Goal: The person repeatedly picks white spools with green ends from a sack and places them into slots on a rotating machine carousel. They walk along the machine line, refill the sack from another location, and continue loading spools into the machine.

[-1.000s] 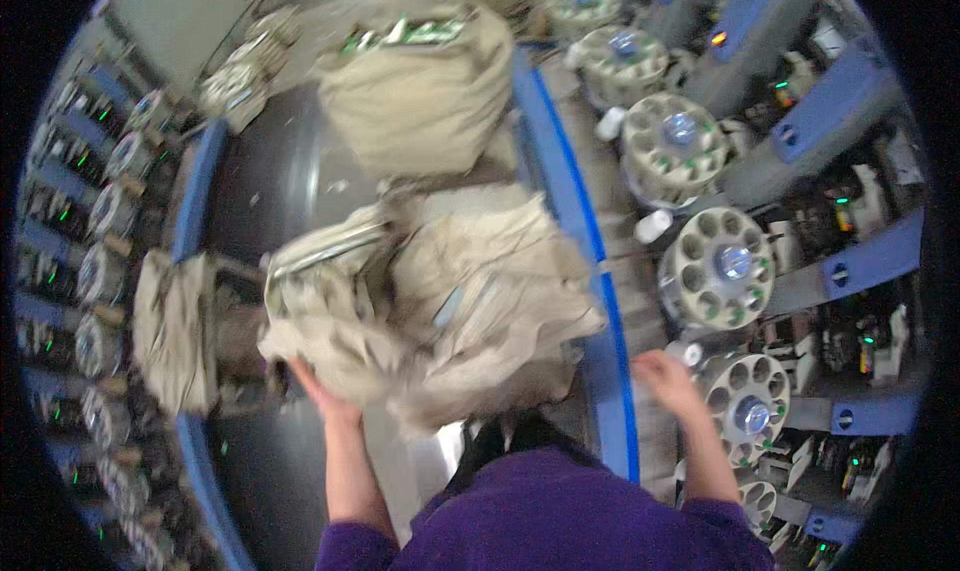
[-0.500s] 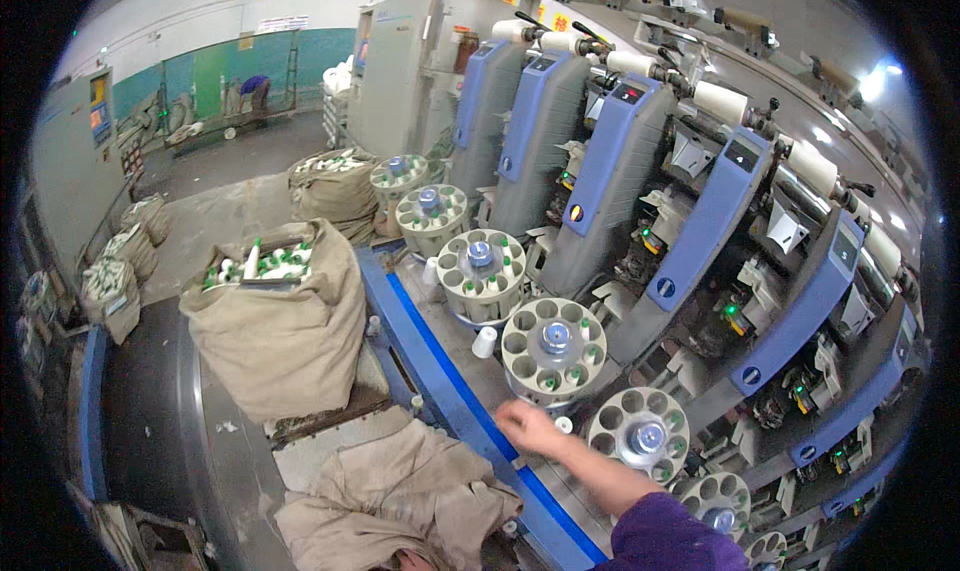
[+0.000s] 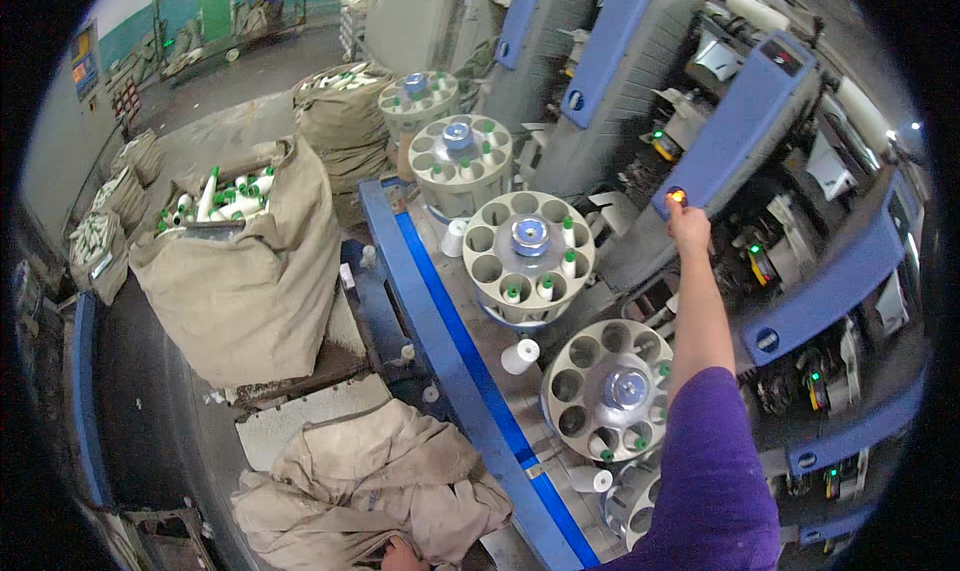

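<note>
My right hand (image 3: 690,227) is raised at the far right, arm stretched out. A finger touches a round, orange-lit button (image 3: 676,197) low on a blue machine panel (image 3: 735,121); the other fingers are curled in. My left hand (image 3: 403,555) shows only in part at the lower edge, its fingers in a fold of a crumpled beige cloth sack (image 3: 375,471). Below my right forearm stands a round bobbin carousel (image 3: 566,381), a few of its cups holding white bobbins with green tips. Another carousel (image 3: 480,301) stands beyond it.
A large cloth sack (image 3: 240,311) full of green-tipped bobbins stands left, with more filled sacks (image 3: 345,141) behind. A blue rail (image 3: 440,316) runs between sacks and machines. White cones (image 3: 520,356) stand beside the carousels. Another person (image 3: 265,1) bends far off.
My right hand has gone up and away, from above the rail to the lit button. The view has shifted toward the machines. My left hand stays at the crumpled sack.
</note>
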Demonstrator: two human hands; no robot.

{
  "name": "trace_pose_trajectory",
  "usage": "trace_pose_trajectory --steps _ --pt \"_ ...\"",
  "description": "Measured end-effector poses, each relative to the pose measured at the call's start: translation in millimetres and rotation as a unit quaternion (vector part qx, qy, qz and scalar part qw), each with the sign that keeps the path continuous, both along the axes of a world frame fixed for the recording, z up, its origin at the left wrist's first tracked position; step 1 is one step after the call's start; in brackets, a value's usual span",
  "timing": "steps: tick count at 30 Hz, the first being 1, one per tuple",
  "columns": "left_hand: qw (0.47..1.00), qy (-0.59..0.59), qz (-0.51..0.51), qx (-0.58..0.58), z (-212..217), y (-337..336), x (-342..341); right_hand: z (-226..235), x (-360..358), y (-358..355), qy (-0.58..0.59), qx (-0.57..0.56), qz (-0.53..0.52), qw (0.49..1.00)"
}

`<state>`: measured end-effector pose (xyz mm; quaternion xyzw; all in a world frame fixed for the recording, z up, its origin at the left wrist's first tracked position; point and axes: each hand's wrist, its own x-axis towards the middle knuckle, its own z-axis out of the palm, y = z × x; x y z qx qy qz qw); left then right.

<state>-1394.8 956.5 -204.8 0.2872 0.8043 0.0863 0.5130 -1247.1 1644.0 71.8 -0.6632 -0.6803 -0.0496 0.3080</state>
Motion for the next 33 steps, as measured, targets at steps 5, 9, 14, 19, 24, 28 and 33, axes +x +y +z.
trace_pose_trajectory --steps 5,9,14,19,24,28,33 --pt "0.995 0.077 0.025 -0.06 -20.2 27.1 -18.1 -10.2 -5.8 31.1 0.294 -0.199 0.059 0.933" --pt "0.993 0.114 -0.001 -0.039 -30.9 29.8 -24.0 -5.5 0.5 38.7 0.391 -0.26 0.071 0.88" --pt "0.996 0.056 0.063 0.013 -24.6 24.3 -34.7 15.8 -4.2 57.7 0.193 -0.271 -0.023 0.943" --pt "0.987 -0.003 0.137 0.083 -7.8 -8.4 -72.8 -15.6 -67.8 -15.6 -0.287 -0.059 0.101 0.951" --pt "0.707 -0.068 0.696 0.106 83.6 -162.7 -166.5 -146.8 -148.9 -258.9 0.014 -0.326 0.529 0.783" --pt "0.499 0.045 0.653 0.569 203.6 -314.3 -183.4 -258.4 -167.2 -458.3 -0.184 -0.465 0.577 0.646" --pt "0.41 0.109 0.724 0.543 160.2 -364.7 -205.6 -325.5 -146.8 -574.0 -0.287 -0.236 0.524 0.766"
